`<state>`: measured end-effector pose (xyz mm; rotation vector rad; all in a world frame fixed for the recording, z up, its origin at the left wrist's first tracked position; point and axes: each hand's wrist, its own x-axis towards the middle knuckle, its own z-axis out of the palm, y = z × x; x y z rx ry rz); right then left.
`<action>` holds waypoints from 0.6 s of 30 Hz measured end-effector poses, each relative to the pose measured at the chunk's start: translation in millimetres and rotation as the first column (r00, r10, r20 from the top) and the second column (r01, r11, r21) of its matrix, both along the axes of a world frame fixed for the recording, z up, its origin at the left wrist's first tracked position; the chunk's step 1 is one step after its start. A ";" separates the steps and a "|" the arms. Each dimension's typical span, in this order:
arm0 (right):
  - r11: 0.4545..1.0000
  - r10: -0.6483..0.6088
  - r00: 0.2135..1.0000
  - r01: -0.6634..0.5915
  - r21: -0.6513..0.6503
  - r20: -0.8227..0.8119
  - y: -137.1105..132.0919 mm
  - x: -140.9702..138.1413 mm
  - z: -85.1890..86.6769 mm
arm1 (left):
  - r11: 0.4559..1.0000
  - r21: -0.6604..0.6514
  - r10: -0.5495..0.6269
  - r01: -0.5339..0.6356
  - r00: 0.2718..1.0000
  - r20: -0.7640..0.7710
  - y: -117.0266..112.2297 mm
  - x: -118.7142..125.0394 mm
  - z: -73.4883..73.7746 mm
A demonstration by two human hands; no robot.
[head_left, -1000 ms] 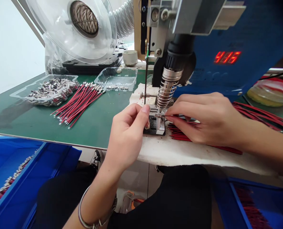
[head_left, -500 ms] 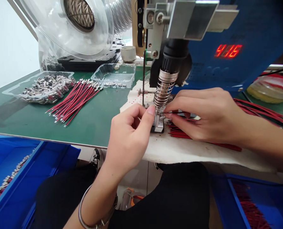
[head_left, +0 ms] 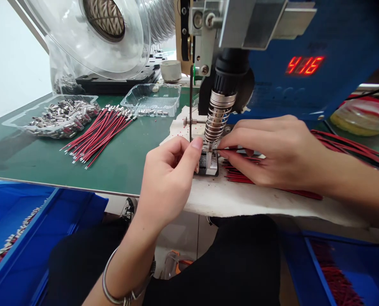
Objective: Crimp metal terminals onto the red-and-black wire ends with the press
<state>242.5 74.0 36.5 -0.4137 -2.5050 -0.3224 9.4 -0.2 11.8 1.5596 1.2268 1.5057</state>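
My right hand [head_left: 272,151] pinches a thin red wire [head_left: 230,149] and holds its tip at the small metal fixture [head_left: 210,163] under the coiled tip of the blue machine [head_left: 219,114]. My left hand [head_left: 168,180], fingers curled in a pinch, presses its thumb against the left side of the same fixture; whatever it holds is too small to see. A bundle of red wires [head_left: 240,176] lies under my right hand on a white cloth [head_left: 240,199].
On the green table [head_left: 49,157] lie a heap of finished red wires [head_left: 100,131], a clear tray of metal terminals [head_left: 61,114] and another clear tray [head_left: 152,100]. A clear reel [head_left: 103,29] stands behind. Blue bins [head_left: 23,238] sit below. The display [head_left: 304,66] reads 416.
My left thumb has shifted slightly at the fixture. The machine's counter has gone from 415 to 416. The view has drifted a little.
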 end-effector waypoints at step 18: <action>1.000 0.018 1.000 -0.018 -0.010 0.008 0.0 -1.3 -0.1 | 0.999 -0.042 0.033 -0.033 0.999 -0.011 -0.7 0.4 1.1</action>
